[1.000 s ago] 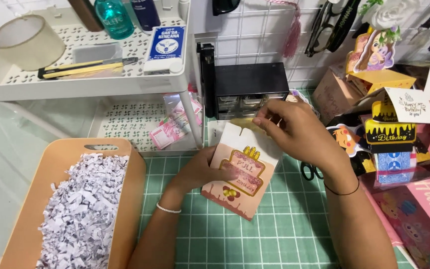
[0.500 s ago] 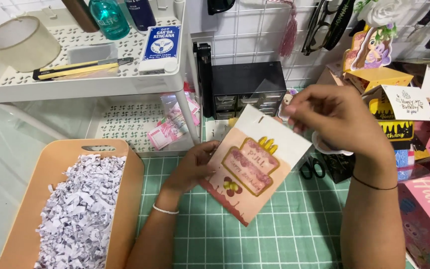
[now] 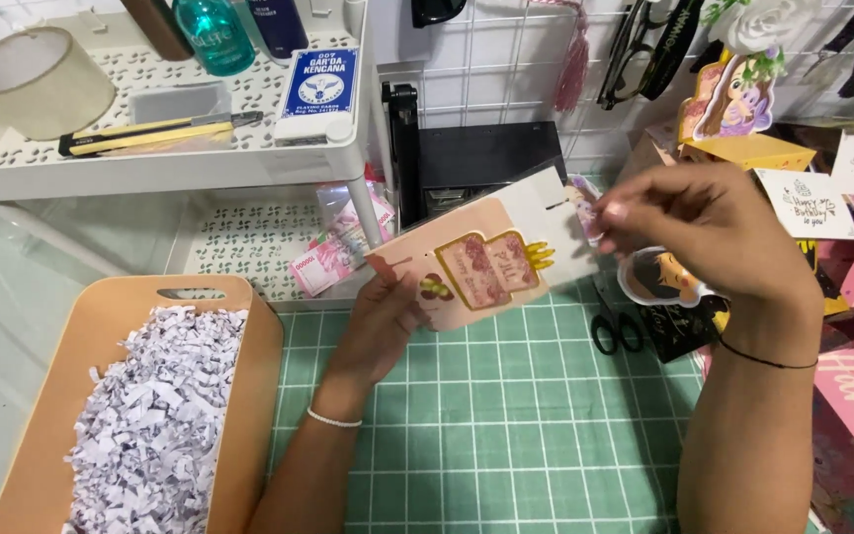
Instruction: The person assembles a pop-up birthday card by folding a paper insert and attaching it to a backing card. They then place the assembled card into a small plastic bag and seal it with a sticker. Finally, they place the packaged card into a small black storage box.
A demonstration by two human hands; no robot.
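Observation:
A pink flat paper box (image 3: 481,262) with a cake picture is held up above the green cutting mat (image 3: 506,435), turned sideways. My left hand (image 3: 383,316) grips its lower left end from beneath. My right hand (image 3: 704,222) pinches the white top flap at the right end. A round sticker with a cartoon figure (image 3: 659,279) shows just under my right hand.
A tan tray (image 3: 249,396) of shredded white paper sits at the left. A white shelf (image 3: 170,163) holds a tape roll (image 3: 37,79), a cutter and a card pack. Black scissors (image 3: 615,331) lie on the mat. Gift boxes and cards crowd the right.
The pink box has been lifted off the mat and turned from upright to sideways. My right hand moved right and up with the flap.

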